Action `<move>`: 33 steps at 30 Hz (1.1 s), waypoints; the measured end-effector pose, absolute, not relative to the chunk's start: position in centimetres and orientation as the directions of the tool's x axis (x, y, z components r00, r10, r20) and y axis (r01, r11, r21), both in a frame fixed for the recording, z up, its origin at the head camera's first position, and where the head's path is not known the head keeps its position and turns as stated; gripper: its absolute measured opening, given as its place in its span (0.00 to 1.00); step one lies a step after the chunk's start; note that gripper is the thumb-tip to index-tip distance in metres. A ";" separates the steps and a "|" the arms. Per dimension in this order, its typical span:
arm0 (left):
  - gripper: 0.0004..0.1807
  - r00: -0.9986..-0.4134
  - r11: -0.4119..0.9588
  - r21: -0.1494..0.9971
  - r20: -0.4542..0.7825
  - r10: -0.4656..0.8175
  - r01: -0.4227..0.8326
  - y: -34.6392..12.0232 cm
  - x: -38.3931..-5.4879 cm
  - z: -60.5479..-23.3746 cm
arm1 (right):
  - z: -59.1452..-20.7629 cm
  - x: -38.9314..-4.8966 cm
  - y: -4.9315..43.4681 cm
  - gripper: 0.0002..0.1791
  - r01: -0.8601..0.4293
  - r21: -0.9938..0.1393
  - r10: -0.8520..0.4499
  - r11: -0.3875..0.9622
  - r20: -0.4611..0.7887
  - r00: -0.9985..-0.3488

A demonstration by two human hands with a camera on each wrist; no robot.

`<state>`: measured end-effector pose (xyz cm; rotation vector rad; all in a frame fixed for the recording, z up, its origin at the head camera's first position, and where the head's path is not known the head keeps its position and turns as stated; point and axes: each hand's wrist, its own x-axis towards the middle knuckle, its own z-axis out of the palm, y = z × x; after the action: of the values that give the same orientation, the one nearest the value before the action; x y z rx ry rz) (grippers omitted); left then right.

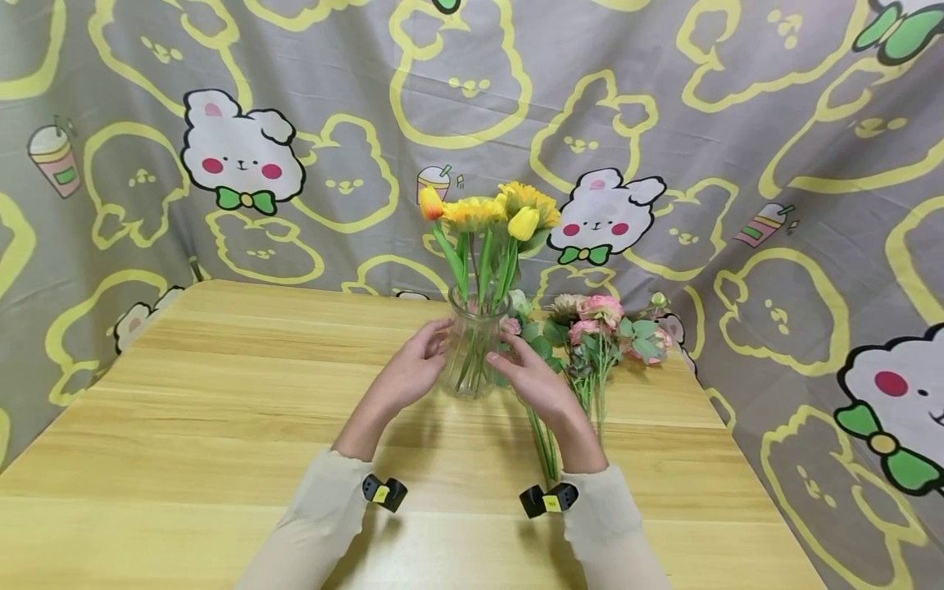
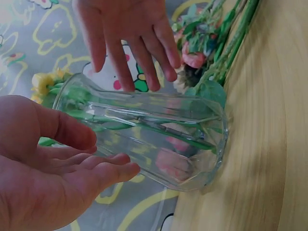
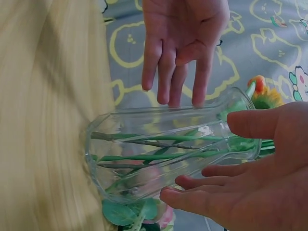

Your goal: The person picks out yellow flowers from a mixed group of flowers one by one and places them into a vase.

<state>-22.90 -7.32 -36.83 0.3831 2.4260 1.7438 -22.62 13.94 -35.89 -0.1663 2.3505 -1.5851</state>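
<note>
A clear glass vase stands upright on the wooden table, ribbed along its sides. Yellow sunflowers, a yellow tulip and an orange-red tulip rise from it, their stems showing through the glass. On the vase's left side is my left hand, fingers spread and slightly bent close to the glass. My right hand mirrors it on the right side, its fingers extended beside the wall. Both wrist views show the palms facing each other across the vase, gripping nothing.
To the right of the vase lies a bunch of pink flowers with green leaves, long stems pointing toward the near edge. Behind the wooden table hangs a grey curtain with yellow outlines and white bunnies.
</note>
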 end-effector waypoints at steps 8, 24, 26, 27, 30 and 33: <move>0.36 -0.958 0.323 0.939 0.028 0.284 0.123 -7.3 -23.0 -37.0 | -36.2 -22.6 13.9 0.40 0.068 -0.927 -0.281 0.369 -0.182 -0.942; 0.37 -0.958 0.371 0.920 0.015 0.287 0.126 -7.3 -22.8 -37.0 | -36.2 -22.4 13.8 0.40 0.072 -0.928 -0.265 0.365 -0.178 -0.948; 0.36 -0.954 0.371 0.919 0.016 0.299 0.132 -7.4 -22.8 -37.0 | -36.2 -22.5 13.8 0.40 0.056 -0.924 -0.267 0.378 -0.167 -0.949; 0.36 -0.953 0.372 0.918 0.020 0.301 0.137 -7.4 -22.8 -36.9 | -36.2 -22.5 13.8 0.40 0.042 -0.921 -0.267 0.388 -0.156 -0.951; 0.35 -0.956 0.389 0.911 0.016 0.293 0.135 -7.7 -22.7 -36.7 | -36.2 -22.6 13.8 0.40 -0.027 -0.894 -0.236 0.447 -0.089 -0.968; 0.36 -0.969 0.451 0.885 0.003 0.245 0.117 -8.0 -22.7 -36.6 | -36.0 -22.6 13.8 0.39 -0.087 -0.834 -0.158 0.545 0.000 -0.987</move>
<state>-22.66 -7.96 -36.57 0.3226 2.5670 1.5510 -22.56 13.85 -35.97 -0.2148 2.6941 -1.4483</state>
